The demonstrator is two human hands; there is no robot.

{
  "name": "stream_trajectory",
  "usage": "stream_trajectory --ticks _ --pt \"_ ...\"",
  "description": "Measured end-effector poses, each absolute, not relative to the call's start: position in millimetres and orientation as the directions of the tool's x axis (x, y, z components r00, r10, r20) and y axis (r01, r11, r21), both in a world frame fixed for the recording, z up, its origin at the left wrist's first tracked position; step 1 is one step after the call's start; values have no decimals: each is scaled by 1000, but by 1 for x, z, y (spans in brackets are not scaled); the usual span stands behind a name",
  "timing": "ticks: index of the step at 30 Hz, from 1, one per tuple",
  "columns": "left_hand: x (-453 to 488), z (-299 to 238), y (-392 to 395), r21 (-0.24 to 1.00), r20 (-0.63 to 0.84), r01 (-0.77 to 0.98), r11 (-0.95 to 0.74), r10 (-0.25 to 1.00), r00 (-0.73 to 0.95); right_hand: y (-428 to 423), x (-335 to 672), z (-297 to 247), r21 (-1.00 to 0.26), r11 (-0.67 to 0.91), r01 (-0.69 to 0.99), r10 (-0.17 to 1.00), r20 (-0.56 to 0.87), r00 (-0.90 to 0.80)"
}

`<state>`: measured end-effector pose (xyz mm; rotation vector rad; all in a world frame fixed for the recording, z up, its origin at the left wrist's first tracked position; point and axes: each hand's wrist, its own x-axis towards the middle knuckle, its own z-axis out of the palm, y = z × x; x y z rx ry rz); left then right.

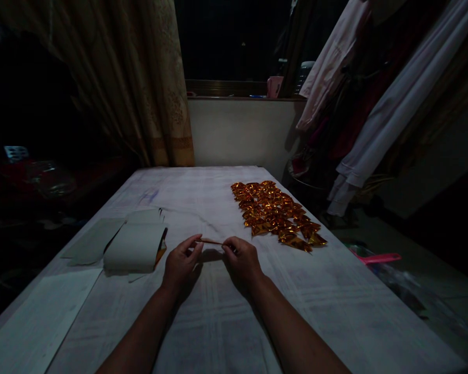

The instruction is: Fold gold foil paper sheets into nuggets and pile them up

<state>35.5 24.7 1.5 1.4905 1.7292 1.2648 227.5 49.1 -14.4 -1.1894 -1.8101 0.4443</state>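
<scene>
Between my two hands, just above the table, is a thin piece of foil paper [210, 241], seen nearly edge-on with a golden-brown edge. My left hand [182, 262] pinches its left end between thumb and fingers. At the right end, my right hand [242, 259] pinches it the same way. To the left of my left hand lies a stack of pale sheets [134, 246], with some gold foil showing at its right side. Beyond my right hand, several rows of shiny gold folded foil pieces [273, 210] are laid out close together.
A pale checked cloth covers the table [218, 322]. A large white sheet [39, 317] lies at the near left. Clothes [374, 130] hang at the right, and a pink handle [382, 258] shows beside the table's right edge. A curtain [152, 88] and a window sill with a pink cup [274, 87] are behind.
</scene>
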Motion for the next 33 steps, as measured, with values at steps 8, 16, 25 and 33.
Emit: stream_trajectory --ticks 8,16,25,33 --pt "33 0 22 918 135 397 -9 948 -289 45 225 -12 -678 509 531 845 512 -155" --pt "38 2 20 914 146 405 -12 942 -302 44 223 -14 -766 458 452 885 443 -146" --pt "38 0 19 857 157 513 49 924 -349 44 219 -13 -552 635 541 747 617 -246" --pt "39 5 16 755 164 651 79 939 -304 45 219 -17 -469 660 587 713 636 -294"
